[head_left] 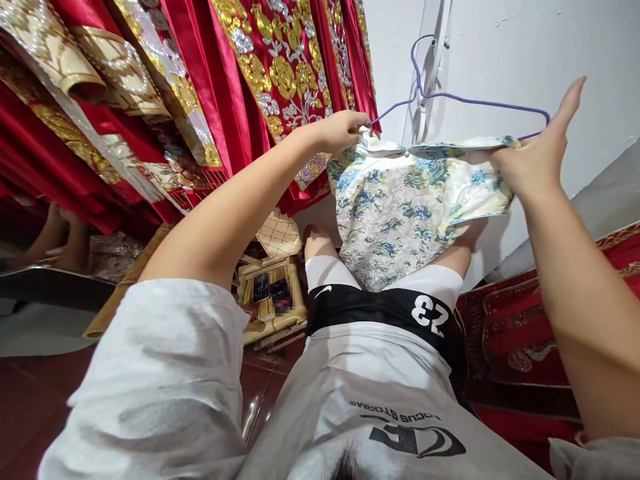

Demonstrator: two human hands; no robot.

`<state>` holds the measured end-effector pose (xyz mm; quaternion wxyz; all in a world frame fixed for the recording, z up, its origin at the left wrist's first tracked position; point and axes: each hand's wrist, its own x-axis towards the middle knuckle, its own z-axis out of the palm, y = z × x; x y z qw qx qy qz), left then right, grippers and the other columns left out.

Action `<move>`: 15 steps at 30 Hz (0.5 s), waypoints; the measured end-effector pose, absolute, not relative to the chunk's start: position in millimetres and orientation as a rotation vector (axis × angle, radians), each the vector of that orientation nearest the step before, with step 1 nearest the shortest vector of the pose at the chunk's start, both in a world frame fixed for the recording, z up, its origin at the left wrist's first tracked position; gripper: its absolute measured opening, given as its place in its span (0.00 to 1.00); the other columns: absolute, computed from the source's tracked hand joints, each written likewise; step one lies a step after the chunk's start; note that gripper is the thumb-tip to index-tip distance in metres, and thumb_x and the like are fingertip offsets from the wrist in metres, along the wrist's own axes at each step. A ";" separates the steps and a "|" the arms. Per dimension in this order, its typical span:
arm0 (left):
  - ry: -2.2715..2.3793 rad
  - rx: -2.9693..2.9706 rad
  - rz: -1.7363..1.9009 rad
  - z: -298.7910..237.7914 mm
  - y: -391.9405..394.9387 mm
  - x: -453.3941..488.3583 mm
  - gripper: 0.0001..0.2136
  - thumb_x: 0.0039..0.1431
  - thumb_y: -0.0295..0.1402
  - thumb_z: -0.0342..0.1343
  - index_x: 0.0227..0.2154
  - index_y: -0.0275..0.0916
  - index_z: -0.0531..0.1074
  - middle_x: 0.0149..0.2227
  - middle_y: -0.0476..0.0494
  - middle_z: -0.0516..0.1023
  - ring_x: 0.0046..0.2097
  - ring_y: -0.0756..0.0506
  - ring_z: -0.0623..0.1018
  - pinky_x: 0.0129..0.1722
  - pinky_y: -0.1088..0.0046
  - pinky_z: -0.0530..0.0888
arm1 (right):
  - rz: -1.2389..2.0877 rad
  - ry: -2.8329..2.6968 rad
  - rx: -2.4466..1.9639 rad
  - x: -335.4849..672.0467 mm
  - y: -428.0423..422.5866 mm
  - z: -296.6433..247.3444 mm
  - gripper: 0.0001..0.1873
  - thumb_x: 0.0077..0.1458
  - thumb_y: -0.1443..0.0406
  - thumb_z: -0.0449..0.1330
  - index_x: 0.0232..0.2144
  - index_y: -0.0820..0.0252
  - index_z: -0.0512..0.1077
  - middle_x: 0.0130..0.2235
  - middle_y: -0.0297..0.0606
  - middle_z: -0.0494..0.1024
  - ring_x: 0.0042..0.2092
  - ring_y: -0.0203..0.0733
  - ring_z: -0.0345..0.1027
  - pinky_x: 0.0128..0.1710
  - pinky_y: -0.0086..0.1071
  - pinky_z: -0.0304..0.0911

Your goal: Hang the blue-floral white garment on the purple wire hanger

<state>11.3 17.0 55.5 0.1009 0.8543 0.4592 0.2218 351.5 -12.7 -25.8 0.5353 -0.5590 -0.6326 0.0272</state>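
A white floral blouse [400, 200] with blue and yellow flowers hangs spread out in front of my legs, its neckline uppermost. Above it is a purple wire hanger [480, 102], hooked near a metal upright on the wall. My left hand [345, 131] pinches the blouse's left shoulder by the hanger's left end. At the other shoulder my right hand [535, 160] grips the cloth near the hanger's right end, its thumb raised and its other fingers mostly hidden by fabric. A small button shows at the middle of the neckline.
Red cloths with gold and silver embroidery [285, 67] hang at the left. Below them stands a bamboo chair [280, 323] with two phones [261, 287] on its seat. A patterned red cloth [520, 333] lies at the right. A white wall [540, 53] rises ahead.
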 end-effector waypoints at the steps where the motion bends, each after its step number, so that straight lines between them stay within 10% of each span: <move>1: 1.372 2.517 0.637 57.3 16.1 12.6 0.07 0.55 0.21 0.63 0.30 0.37 0.71 0.30 0.45 0.70 0.42 0.41 0.73 0.45 0.64 0.66 | 0.137 -1.502 -1.417 356.4 -13.4 -23.8 0.57 0.49 0.71 0.68 0.72 0.79 0.41 0.56 0.66 0.73 0.50 0.48 0.72 0.46 0.40 0.65; 5: 1.452 2.464 0.629 56.6 17.3 17.3 0.10 0.55 0.21 0.62 0.27 0.39 0.66 0.28 0.45 0.66 0.43 0.37 0.74 0.44 0.61 0.64 | 0.312 -1.508 -1.675 368.1 -21.9 -10.7 0.31 0.51 0.65 0.70 0.56 0.72 0.75 0.49 0.56 0.78 0.44 0.43 0.70 0.41 0.42 0.61; 10: 1.391 2.431 0.982 51.6 21.7 5.3 0.05 0.61 0.26 0.59 0.36 0.38 0.69 0.29 0.47 0.68 0.39 0.43 0.74 0.46 0.65 0.64 | 0.438 -1.544 -1.663 386.4 -30.0 18.4 0.20 0.52 0.62 0.71 0.40 0.78 0.81 0.35 0.49 0.79 0.34 0.36 0.66 0.32 0.40 0.56; 15: 1.425 2.225 1.238 35.4 38.3 12.7 0.16 0.68 0.38 0.53 0.23 0.39 0.64 0.21 0.48 0.64 0.30 0.46 0.70 0.41 0.68 0.66 | 0.826 -1.372 -1.095 354.8 -26.2 31.4 0.14 0.65 0.67 0.59 0.37 0.77 0.79 0.33 0.46 0.80 0.31 0.37 0.72 0.34 0.38 0.66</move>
